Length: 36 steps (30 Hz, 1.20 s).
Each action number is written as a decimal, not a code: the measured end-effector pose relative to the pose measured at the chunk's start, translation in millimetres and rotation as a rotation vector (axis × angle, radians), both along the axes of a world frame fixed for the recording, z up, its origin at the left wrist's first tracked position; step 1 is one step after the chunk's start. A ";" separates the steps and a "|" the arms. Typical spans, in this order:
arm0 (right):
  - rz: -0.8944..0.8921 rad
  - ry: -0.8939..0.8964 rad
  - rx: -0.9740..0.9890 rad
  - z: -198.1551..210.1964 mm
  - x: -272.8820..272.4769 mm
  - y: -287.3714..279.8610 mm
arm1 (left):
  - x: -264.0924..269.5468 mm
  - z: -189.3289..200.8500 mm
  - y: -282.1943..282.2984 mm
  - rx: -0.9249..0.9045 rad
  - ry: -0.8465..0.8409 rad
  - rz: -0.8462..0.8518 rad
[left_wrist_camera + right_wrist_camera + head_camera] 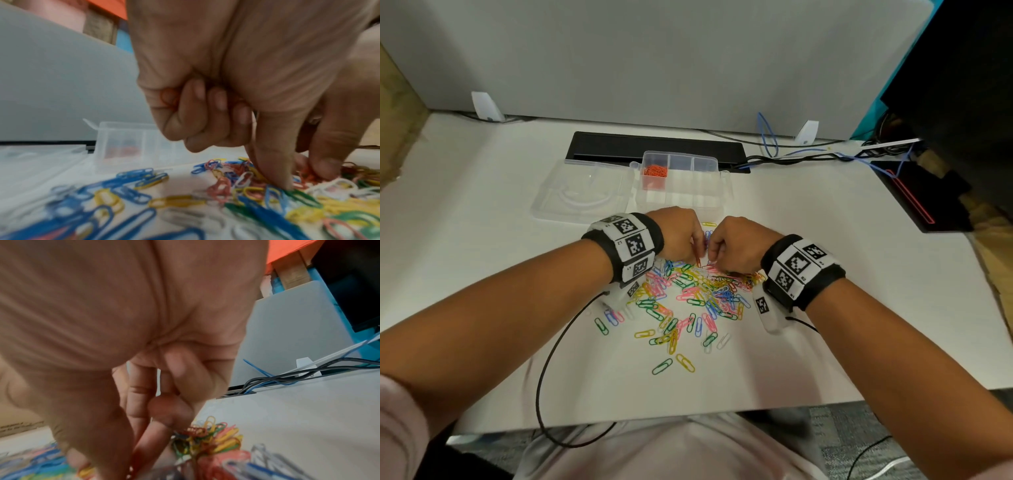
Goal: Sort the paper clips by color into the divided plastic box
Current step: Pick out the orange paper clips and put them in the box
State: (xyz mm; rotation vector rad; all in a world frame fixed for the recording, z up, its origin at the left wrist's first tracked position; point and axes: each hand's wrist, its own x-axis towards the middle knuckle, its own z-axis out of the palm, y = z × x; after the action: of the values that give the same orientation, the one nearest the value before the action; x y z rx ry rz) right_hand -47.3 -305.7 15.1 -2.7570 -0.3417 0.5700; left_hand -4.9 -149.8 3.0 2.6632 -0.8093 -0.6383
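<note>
1. Head view: the mixed paper clips (688, 294) lie scattered on the white table (482, 192), near the person, thickest at the far end of the heap where both hands work. The divided plastic box (685, 185) stands just beyond the hands, its lid (582, 192) folded open to the left; only its far left compartment holds clips, all red-orange (654, 171). The left hand (678, 233) pinches one red-orange clip (698, 260) upright between thumb and forefinger. The right hand (739, 243) is curled, fingertips down in the heap.

2. Left wrist view: the left hand's outer fingers (205, 113) are folded into the palm over red-orange wire (169, 99), so it likely stores several clips there. Forefinger and thumb reach down into the heap. The box shows beyond, at the far left.

3. Right wrist view: the right hand's fingertips (170, 412) press among tangled clips (207, 436); the picture is blurred, and I cannot tell whether they pinch one.

4. Handling, as I judge it: each clip is very light, thin, stiff and smoothly coated, so it lies flat and slides away. Clips hook together, so lifting one may drag its neighbours. Best pinch a rounded end with the fingertips, tip it up, and shake it free.
</note>
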 end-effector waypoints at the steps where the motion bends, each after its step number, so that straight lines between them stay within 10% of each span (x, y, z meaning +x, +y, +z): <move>1: 0.003 0.003 -0.002 -1.9 0.0 0.9 | -0.4 1.1 -1.4 0.029 -0.019 -0.010; 9: 0.028 -0.030 -0.020 -5.6 -1.0 0.4 | -4.0 1.4 5.8 0.098 -0.045 0.017; 17: 0.007 -0.058 0.042 -2.5 2.5 -4.6 | -7.1 8.5 23.6 -0.712 0.671 0.588; 23: 0.085 -0.011 -0.049 -0.3 3.3 7.6 | -10.4 7.5 29.3 -1.057 1.021 0.649; 36: -0.019 0.077 0.048 6.7 4.8 6.6 | -19.3 -6.6 29.3 -1.146 1.110 0.778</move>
State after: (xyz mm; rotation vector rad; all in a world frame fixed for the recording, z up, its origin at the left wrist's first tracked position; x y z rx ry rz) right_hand -42.5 -299.1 21.8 -2.6812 -0.3074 0.6525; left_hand -24.1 -120.6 -3.6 1.0856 0.2063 -0.8665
